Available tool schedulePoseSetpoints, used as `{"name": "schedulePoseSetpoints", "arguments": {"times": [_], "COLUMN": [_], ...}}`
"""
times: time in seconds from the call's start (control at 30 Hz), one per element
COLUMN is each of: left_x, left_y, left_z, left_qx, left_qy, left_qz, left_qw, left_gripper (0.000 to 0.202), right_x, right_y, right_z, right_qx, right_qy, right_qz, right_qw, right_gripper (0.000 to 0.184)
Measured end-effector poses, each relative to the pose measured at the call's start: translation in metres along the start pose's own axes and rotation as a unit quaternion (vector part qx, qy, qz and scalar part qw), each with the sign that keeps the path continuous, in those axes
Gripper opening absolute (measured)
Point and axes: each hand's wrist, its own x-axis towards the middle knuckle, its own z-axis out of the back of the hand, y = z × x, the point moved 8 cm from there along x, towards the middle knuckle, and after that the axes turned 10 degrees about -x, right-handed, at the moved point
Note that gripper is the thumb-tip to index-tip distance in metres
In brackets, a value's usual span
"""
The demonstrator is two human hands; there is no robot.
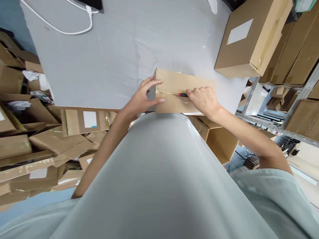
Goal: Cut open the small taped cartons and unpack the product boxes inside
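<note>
A small brown cardboard box [171,104] lies at the table's near edge, against my shirt. Clear tape runs along its top face. My left hand [146,94] grips its left end, thumb and forefinger reaching over the edge. In my right fist is a utility knife [183,95] with a red and black handle. My right hand [203,101] holds it low over the box, its tip pointing left along the taped seam. The blade is too thin to make out clearly, so I cannot tell how deep it sits.
A larger labelled carton [245,39] stands at the table's right. A white cable [74,33] and a dark device [96,4] lie at the back left. Discarded cartons [50,139] pile up left of the table [99,73]. Metal shelving [296,109] with boxes is on the right.
</note>
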Motion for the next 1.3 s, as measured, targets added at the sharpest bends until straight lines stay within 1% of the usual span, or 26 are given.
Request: {"name": "schedulePoseSetpoints", "arguments": {"times": [0.1, 0.27, 0.4, 0.57, 0.67, 0.77, 0.87, 0.93, 0.97, 1.0, 1.03, 1.07, 1.1, 1.13, 1.17, 1.23, 1.27, 1.3], "left_x": [-0.002, -0.004, -0.006, -0.009, -0.010, -0.011, -0.014, -0.018, -0.022, -0.025, -0.029, -0.032, -0.035, -0.038, -0.040, -0.045, -0.048, -0.052], "left_y": [-0.002, -0.016, -0.023, -0.025, -0.025, -0.022, -0.019, -0.018, -0.017, -0.015, -0.013, -0.012, -0.010, -0.009, -0.007, -0.002, 0.002, 0.005], "left_z": [0.002, 0.001, -0.001, -0.003, -0.004, -0.005, -0.003, 0.003, 0.008, 0.013, 0.018, 0.024, 0.030, 0.035, 0.039, 0.048, 0.052, 0.058], "left_qx": [0.001, -0.009, -0.018, -0.028, -0.023, -0.016, -0.008, -0.012, -0.020, -0.031, -0.040, -0.046, -0.046, -0.042, -0.037, -0.036, -0.041, -0.047], "left_qy": [-0.013, -0.039, -0.075, -0.110, -0.119, -0.127, -0.132, -0.136, -0.141, -0.149, -0.158, -0.167, -0.177, -0.187, -0.196, -0.215, -0.230, -0.246], "left_qz": [0.028, 0.065, 0.104, 0.137, 0.151, 0.167, 0.171, 0.167, 0.165, 0.163, 0.162, 0.161, 0.158, 0.154, 0.152, 0.154, 0.156, 0.156], "left_qw": [1.000, 0.997, 0.992, 0.984, 0.981, 0.978, 0.976, 0.976, 0.976, 0.975, 0.973, 0.972, 0.970, 0.969, 0.968, 0.964, 0.960, 0.955], "left_gripper": [0.096, 0.102, 0.110, 0.114, 0.114, 0.119, 0.119, 0.111, 0.105, 0.101, 0.098, 0.097, 0.097, 0.099, 0.103, 0.115, 0.120, 0.124], "right_x": [-0.005, -0.015, -0.024, -0.035, -0.041, -0.049, -0.058, -0.064, -0.066, -0.065, -0.062, -0.056, -0.048, -0.037, -0.024, 0.000, 0.009, 0.015], "right_y": [-0.024, -0.060, -0.090, -0.126, -0.141, -0.153, -0.176, -0.196, -0.206, -0.212, -0.214, -0.211, -0.201, -0.186, -0.166, -0.118, -0.095, -0.076], "right_z": [-0.023, -0.058, -0.088, -0.123, -0.141, -0.155, -0.174, -0.195, -0.208, -0.222, -0.236, -0.251, -0.264, -0.274, -0.280, -0.280, -0.275, -0.268], "right_qx": [0.007, 0.002, 0.007, 0.013, 0.010, 0.015, 0.040, 0.088, 0.127, 0.179, 0.243, 0.321, 0.411, 0.504, 0.592, 0.723, 0.764, 0.791], "right_qy": [0.003, -0.018, -0.001, 0.014, 0.018, 0.014, -0.014, -0.048, -0.066, -0.086, -0.105, -0.120, -0.132, -0.141, -0.145, -0.145, -0.142, -0.141], "right_qz": [-0.007, 0.004, 0.000, -0.008, -0.012, -0.020, -0.060, -0.109, -0.137, -0.163, -0.185, -0.202, -0.213, -0.215, -0.211, -0.190, -0.179, -0.174], "right_qw": [1.000, 1.000, 1.000, 1.000, 1.000, 1.000, 0.997, 0.989, 0.980, 0.967, 0.946, 0.917, 0.877, 0.824, 0.764, 0.648, 0.603, 0.569], "right_gripper": [0.032, 0.036, 0.037, 0.038, 0.041, 0.043, 0.044, 0.044, 0.044, 0.045, 0.046, 0.049, 0.052, 0.055, 0.058, 0.064, 0.066, 0.067]}}
